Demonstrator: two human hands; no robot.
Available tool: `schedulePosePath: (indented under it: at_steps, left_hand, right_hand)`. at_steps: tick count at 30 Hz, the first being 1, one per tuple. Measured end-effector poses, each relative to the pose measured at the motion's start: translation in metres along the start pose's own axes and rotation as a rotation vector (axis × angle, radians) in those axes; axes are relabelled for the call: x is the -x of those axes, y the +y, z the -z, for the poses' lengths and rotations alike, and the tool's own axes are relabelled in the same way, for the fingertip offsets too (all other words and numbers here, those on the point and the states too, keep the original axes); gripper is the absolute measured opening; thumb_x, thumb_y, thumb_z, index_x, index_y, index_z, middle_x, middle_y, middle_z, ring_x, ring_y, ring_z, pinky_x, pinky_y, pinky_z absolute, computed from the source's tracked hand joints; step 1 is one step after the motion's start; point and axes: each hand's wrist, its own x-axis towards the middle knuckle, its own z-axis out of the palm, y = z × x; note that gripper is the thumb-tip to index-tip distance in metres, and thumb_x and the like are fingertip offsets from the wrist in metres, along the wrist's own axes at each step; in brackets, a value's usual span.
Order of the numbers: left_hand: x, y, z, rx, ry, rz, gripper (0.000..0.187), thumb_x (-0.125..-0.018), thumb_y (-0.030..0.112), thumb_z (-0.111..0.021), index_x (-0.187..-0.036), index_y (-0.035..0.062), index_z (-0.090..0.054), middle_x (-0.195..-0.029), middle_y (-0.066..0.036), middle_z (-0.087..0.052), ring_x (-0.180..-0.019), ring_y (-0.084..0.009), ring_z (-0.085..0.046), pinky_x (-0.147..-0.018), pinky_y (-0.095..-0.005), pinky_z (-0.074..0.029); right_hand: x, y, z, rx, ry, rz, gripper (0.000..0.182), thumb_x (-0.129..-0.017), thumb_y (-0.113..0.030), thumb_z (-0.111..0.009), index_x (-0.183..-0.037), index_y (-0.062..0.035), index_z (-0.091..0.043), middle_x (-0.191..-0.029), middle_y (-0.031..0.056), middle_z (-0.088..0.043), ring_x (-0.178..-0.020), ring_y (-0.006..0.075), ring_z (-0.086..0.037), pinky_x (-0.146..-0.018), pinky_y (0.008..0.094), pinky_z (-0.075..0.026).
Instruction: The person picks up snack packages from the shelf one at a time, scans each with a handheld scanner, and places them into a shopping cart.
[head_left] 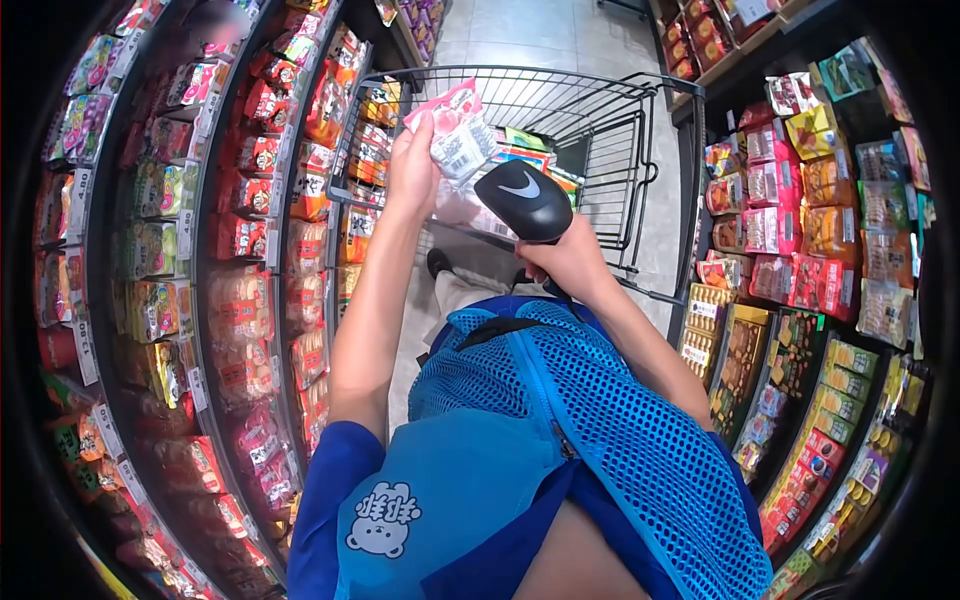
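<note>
In the head view, my left hand [413, 165] grips a pink and white snack packet [460, 130] by its left edge. The packet's printed back, with a barcode label, faces me. My right hand [575, 262] is wrapped round the handle of a black barcode scanner [525, 200], whose head points toward the packet. A small gap seems to lie between the scanner and the packet. Both are held over the near end of a black wire shopping cart [625, 165]. Several colourful packages [535, 157] lie in the cart, partly hidden by the scanner and the packet.
Shelves of bagged snacks [245, 235] with price tags rise close on my left. More shelves with packets [775, 215] and boxes [710, 315] stand on my right. Grey tiled floor [510, 30] runs ahead between them, beyond the cart.
</note>
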Motion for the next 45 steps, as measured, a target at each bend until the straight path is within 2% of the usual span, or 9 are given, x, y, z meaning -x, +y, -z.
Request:
schedulePosePath:
  at_steps: [13, 18, 23, 27, 30, 34, 42, 43, 45]
  left_hand:
    - [-0.009, -0.019, 0.014, -0.044, 0.023, 0.003, 0.029, -0.103, 0.024, -0.045, -0.114, -0.0001, -0.057, -0.109, -0.011, -0.067, -0.098, -0.0185, -0.066, -0.088, -0.0326, -0.052]
    - [-0.005, -0.116, 0.041, -0.437, 0.100, 0.222, 0.029, -0.101, 0.023, -0.047, -0.111, -0.0010, -0.059, -0.097, -0.006, -0.066, -0.084, -0.0146, -0.065, -0.073, -0.0297, -0.052]
    - [0.008, -0.197, 0.008, -0.100, -0.126, 0.446, 0.036, -0.100, 0.028, -0.051, -0.121, -0.0017, -0.052, -0.108, -0.009, -0.064, -0.098, -0.0161, -0.063, -0.084, -0.0351, -0.051]
    - [0.000, -0.256, 0.012, -0.594, -0.030, 0.424, 0.038, -0.094, 0.027, -0.060, -0.118, -0.0031, -0.056, -0.108, -0.011, -0.065, -0.095, -0.0140, -0.062, -0.081, -0.0298, -0.050]
    - [0.027, -0.187, -0.023, -0.615, -0.111, 0.530, 0.037, -0.092, 0.021, -0.060, -0.119, -0.0033, -0.054, -0.110, -0.012, -0.063, -0.096, -0.0161, -0.060, -0.079, -0.0298, -0.051]
    - [0.016, -0.220, 0.084, -0.599, -0.096, 0.203, 0.041, -0.092, 0.016, -0.063, -0.129, 0.0012, -0.050, -0.113, -0.009, -0.063, -0.095, -0.0125, -0.059, -0.075, -0.0243, -0.048]
    - [-0.034, 0.053, 0.156, -0.642, 0.360, -0.322, 0.016, -0.092, 0.009, -0.058, -0.108, 0.0063, -0.061, -0.089, -0.001, -0.063, -0.081, -0.0092, -0.062, -0.063, -0.0223, -0.049]
    - [-0.044, 0.099, 0.159, -0.806, 0.318, -0.648, 0.017, -0.091, 0.009, -0.058, -0.107, 0.0052, -0.061, -0.088, -0.003, -0.064, -0.077, -0.0102, -0.062, -0.062, -0.0232, -0.050]
    - [-0.084, 0.173, 0.194, -0.781, 0.402, -0.831, 0.024, -0.090, 0.011, -0.059, -0.113, 0.0027, -0.057, -0.089, -0.006, -0.065, -0.071, -0.0104, -0.059, -0.060, -0.0232, -0.048]
  right_hand:
    - [0.076, 0.030, 0.060, -0.308, 0.307, 0.107, 0.013, -0.079, 0.003, -0.064, -0.092, 0.0040, -0.063, -0.075, 0.0091, -0.066, -0.055, 0.0125, -0.061, -0.049, 0.0256, -0.049]
    - [0.102, 0.072, 0.081, -0.371, 0.568, 0.039, 0.017, -0.082, 0.001, -0.063, -0.098, 0.0047, -0.059, -0.068, 0.0083, -0.061, -0.052, 0.0127, -0.059, -0.047, 0.0250, -0.046]
    - [0.125, 0.103, 0.069, -0.356, 0.656, -0.085, 0.007, -0.081, -0.001, -0.063, -0.085, 0.0044, -0.062, -0.064, 0.0080, -0.062, -0.051, 0.0125, -0.059, -0.047, 0.0247, -0.046]
    - [0.128, 0.109, 0.064, -0.342, 0.690, -0.105, 0.008, -0.079, -0.004, -0.065, -0.078, 0.0036, -0.063, -0.063, 0.0077, -0.062, -0.050, 0.0119, -0.058, -0.047, 0.0249, -0.045]
    - [0.128, 0.109, 0.067, -0.129, 0.729, -0.212, 0.015, -0.077, -0.011, -0.066, -0.069, 0.0015, -0.062, -0.054, 0.0064, -0.058, -0.046, 0.0135, -0.057, -0.045, 0.0276, -0.044]
    - [0.104, 0.118, 0.063, -0.270, 0.654, -0.170, 0.010, -0.078, -0.007, -0.064, -0.077, 0.0037, -0.062, -0.057, 0.0079, -0.058, -0.045, 0.0147, -0.056, -0.043, 0.0261, -0.044]
    - [0.052, 0.094, 0.029, -0.144, 0.397, -0.165, 0.007, -0.078, -0.003, -0.066, -0.077, 0.0019, -0.061, -0.059, 0.0063, -0.060, -0.047, 0.0137, -0.058, -0.045, 0.0259, -0.046]
    - [0.047, 0.093, 0.025, -0.124, 0.384, -0.166, 0.006, -0.078, -0.002, -0.066, -0.077, 0.0018, -0.061, -0.060, 0.0062, -0.060, -0.047, 0.0135, -0.058, -0.045, 0.0260, -0.046]
    - [0.035, 0.096, 0.015, -0.088, 0.364, -0.167, 0.006, -0.077, -0.002, -0.066, -0.077, 0.0017, -0.061, -0.060, 0.0059, -0.060, -0.048, 0.0133, -0.059, -0.045, 0.0260, -0.046]
